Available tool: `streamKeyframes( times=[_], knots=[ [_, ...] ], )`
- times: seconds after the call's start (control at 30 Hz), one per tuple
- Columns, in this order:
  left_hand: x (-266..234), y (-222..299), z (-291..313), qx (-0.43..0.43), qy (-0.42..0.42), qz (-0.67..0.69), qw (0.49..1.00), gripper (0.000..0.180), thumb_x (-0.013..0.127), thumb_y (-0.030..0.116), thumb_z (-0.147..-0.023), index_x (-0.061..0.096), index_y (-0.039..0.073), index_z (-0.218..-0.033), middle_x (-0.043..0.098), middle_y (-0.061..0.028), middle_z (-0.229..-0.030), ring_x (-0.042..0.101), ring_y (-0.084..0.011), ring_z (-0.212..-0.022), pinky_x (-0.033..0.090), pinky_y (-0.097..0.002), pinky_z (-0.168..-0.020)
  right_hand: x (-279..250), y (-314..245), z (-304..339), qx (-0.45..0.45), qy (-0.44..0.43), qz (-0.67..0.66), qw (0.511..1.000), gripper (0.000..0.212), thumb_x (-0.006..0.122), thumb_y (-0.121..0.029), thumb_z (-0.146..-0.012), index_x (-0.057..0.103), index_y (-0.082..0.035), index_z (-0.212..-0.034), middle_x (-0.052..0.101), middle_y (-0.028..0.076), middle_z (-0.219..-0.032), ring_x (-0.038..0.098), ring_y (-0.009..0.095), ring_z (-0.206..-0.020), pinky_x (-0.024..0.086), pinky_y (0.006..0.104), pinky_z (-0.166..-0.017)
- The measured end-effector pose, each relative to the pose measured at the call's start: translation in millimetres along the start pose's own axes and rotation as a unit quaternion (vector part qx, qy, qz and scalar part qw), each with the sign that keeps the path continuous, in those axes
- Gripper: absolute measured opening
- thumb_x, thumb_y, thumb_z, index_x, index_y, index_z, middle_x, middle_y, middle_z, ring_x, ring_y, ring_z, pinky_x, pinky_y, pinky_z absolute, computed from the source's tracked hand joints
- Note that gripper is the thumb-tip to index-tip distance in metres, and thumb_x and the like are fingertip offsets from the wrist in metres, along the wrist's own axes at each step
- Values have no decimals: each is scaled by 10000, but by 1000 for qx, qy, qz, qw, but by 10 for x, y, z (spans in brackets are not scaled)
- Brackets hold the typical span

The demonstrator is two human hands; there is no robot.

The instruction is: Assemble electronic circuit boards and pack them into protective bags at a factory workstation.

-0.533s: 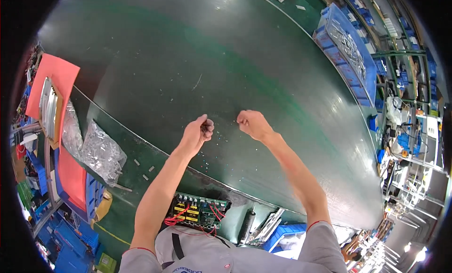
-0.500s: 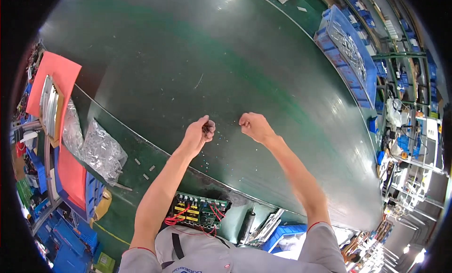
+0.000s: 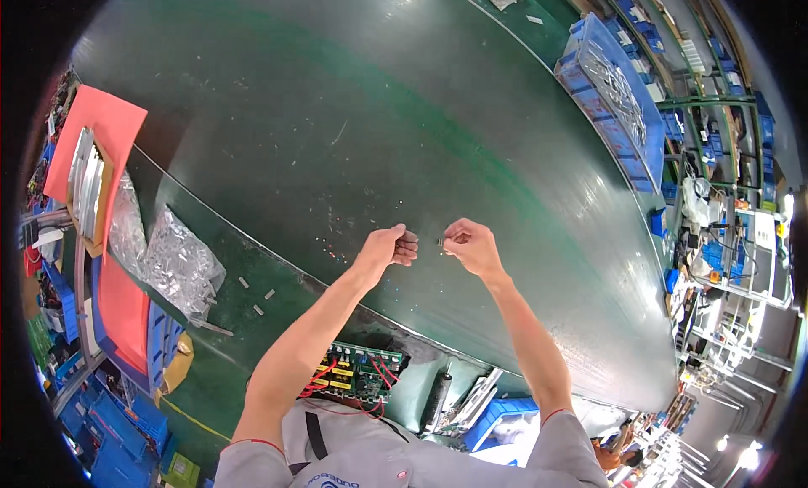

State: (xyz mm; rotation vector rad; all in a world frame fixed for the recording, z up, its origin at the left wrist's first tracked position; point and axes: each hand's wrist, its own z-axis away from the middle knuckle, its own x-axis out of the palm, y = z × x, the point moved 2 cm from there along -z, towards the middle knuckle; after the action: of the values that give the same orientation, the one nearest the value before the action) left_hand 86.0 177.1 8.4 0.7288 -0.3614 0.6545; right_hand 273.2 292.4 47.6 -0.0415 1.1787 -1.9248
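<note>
My left hand (image 3: 390, 250) is over the dark green belt-like surface (image 3: 278, 134), its fingers curled inward; what lies in its palm is hidden now. Just to its right, my right hand (image 3: 473, 245) is closed in a pinch. A small dark piece (image 3: 440, 242) shows at its fingertips, too small to name. The two hands are apart, facing each other. Tiny white, red and blue specks (image 3: 332, 254) lie on the surface left of my left hand, and more are scattered below the hands.
Close to my body sits a green circuit board (image 3: 358, 372) with red wires. A clear bag of small parts (image 3: 183, 265) and red sheets (image 3: 94, 143) are at left. A blue crate of metal pieces (image 3: 610, 101) stands far right; a blue bin (image 3: 503, 414) is near me.
My left hand has moved right and slightly down, and the dark bits seen in its palm are out of sight. My right hand has shifted right and down, with a small dark piece showing at its fingertips.
</note>
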Motion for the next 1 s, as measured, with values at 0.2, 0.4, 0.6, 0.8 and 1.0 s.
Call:
streamKeyframes(
  times=[0.2,0.4,0.6,0.8,1.0],
  knots=[
    [46,-8,58,-38,-46,80,995,434,428,328,-1076,650,-42,-1028,693,-121,-915,677,-193,-791,588,-337,-762,217,-629,243,-107,14,-50,993,165,699,-137,-908,702,4,-992,726,73,-889,675,124,-799,533,275,-729],
    [-244,7,271,-11,0,86,996,383,456,315,-1069,636,31,-885,638,-53,-774,583,-151,-645,477,-281,-595,350,7,-103,-113,112,98,982,204,698,-173,-869,695,7,-965,721,157,-917,701,288,-824,546,384,-750],
    [-568,67,681,11,49,94,994,359,460,304,-1068,619,35,-892,619,-45,-779,561,-141,-672,460,-296,-623,689,-93,-286,-159,92,147,972,156,648,-119,-801,684,-16,-913,699,199,-851,684,386,-812,542,475,-742],
    [-720,-78,779,23,19,109,994,301,494,284,-1061,595,47,-905,598,-52,-808,549,-134,-682,453,-283,-631,833,-166,-279,-106,114,250,956,235,669,-128,-675,644,-9,-876,677,234,-878,682,407,-856,548,484,-752],
    [-940,-228,676,-9,-10,110,994,277,529,280,-1046,631,40,-951,630,-53,-852,585,-146,-729,476,-276,-647,1186,-108,-170,-46,201,311,928,406,695,-82,-720,529,57,-1063,638,224,-950,666,374,-925,562,442,-802]
  ],
)
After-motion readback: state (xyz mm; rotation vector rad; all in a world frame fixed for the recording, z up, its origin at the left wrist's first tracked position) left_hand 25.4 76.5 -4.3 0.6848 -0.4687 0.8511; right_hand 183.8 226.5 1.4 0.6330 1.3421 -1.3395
